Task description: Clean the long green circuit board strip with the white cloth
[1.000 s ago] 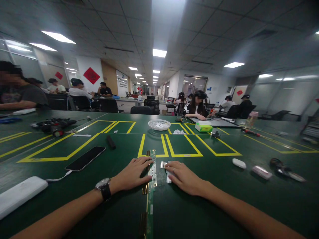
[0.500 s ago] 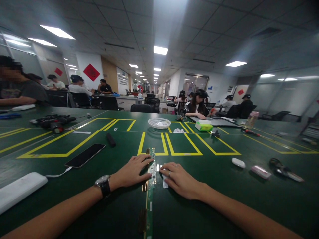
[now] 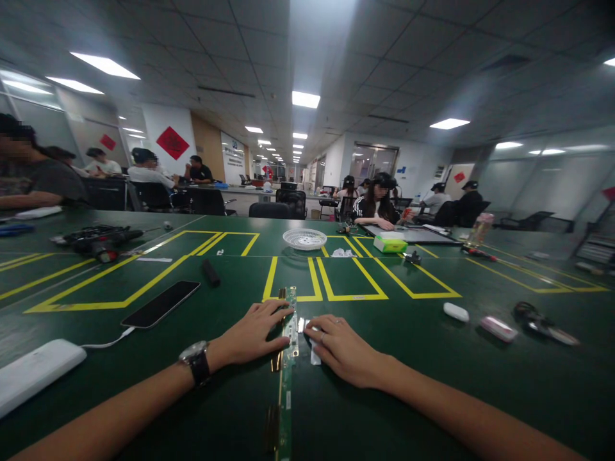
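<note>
A long, narrow green circuit board (image 3: 285,384) lies lengthwise in front of me, with copper-coloured flexible strips along its left edge. My left hand (image 3: 257,333) rests on its upper part, with thumb and fingertips holding the board against the table. To the right of the board, my right hand (image 3: 348,349) has its fingers bent and close together on a small white strip (image 3: 315,353). A shiny piece (image 3: 302,325) lies between the right fingertips and the board. The underside of the right fingers is hidden.
A phone (image 3: 161,305) on a white cable and a white power bank (image 3: 41,371) lie left. A white plastic basket (image 3: 304,240) stands ahead, near a green tissue pack (image 3: 390,243). A white case (image 3: 456,312) and a pink-white case (image 3: 498,328) lie right. A co-worker (image 3: 379,205) sits across the table.
The whole view has shifted slightly. Both hands keep nearly the same place at the board and the white strip, with the right fingers moved very little.
</note>
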Tool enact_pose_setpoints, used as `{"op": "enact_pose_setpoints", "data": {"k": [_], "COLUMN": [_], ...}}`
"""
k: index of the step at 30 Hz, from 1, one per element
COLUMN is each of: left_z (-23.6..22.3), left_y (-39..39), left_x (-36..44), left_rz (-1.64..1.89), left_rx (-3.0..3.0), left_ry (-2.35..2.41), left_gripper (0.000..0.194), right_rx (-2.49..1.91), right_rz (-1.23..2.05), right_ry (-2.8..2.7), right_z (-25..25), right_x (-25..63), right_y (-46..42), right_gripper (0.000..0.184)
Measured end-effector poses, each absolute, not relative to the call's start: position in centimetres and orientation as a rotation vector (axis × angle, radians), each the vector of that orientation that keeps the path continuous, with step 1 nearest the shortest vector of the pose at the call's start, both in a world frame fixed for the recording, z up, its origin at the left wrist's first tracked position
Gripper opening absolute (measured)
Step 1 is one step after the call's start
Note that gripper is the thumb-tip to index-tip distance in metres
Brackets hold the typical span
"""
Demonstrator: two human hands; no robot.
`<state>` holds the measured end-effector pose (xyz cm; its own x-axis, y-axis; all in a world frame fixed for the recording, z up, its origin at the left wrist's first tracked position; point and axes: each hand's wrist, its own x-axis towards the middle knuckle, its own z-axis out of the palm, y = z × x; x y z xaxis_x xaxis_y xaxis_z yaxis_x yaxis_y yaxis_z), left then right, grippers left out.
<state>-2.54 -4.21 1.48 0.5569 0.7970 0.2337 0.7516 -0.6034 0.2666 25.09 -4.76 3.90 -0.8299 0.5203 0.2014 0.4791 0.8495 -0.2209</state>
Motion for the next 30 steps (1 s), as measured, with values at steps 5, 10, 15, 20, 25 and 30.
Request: {"op": "enact_pose_setpoints", "data": {"k": [5, 10, 15, 20, 25, 30], "left_z": [1.4, 1.6, 1.9, 1.8, 1.7, 1.7], "left_y": [-4.2, -4.1, -4.2, -4.0, -4.0, -4.1], "left_x": [-2.6, -2.6, -2.5, -2.6, -2.6, -2.6], "left_rz": [0.481, 0.456, 0.425, 0.408, 0.385, 0.399], "left_rx": [2.651, 2.686, 2.715, 2.725, 2.723, 2.722], "left_ry": [1.343, 1.313, 1.282, 1.246, 1.255, 1.244], "left_gripper": [0.062, 0.062, 0.058, 0.057, 0.057, 0.058], "right_rx": [-0.783, -0.761, -0.630, -0.574, -0.568, -0.531], "right_rz": [0.224, 0.324, 0.445, 0.489, 0.510, 0.522], "right_ry": [-2.773, -2.804, -2.804, -2.828, -2.835, -2.818], "right_z": [3.8, 3.8, 4.4, 4.8, 4.9, 4.7], "right_x": [25.0, 25.1, 25.1, 25.3, 25.5, 25.5], "right_y": [-4.8, -4.6, -4.0, -3.4, -3.2, -2.9], "right_gripper": [0.043, 0.047, 0.049, 0.049, 0.050, 0.049]}}
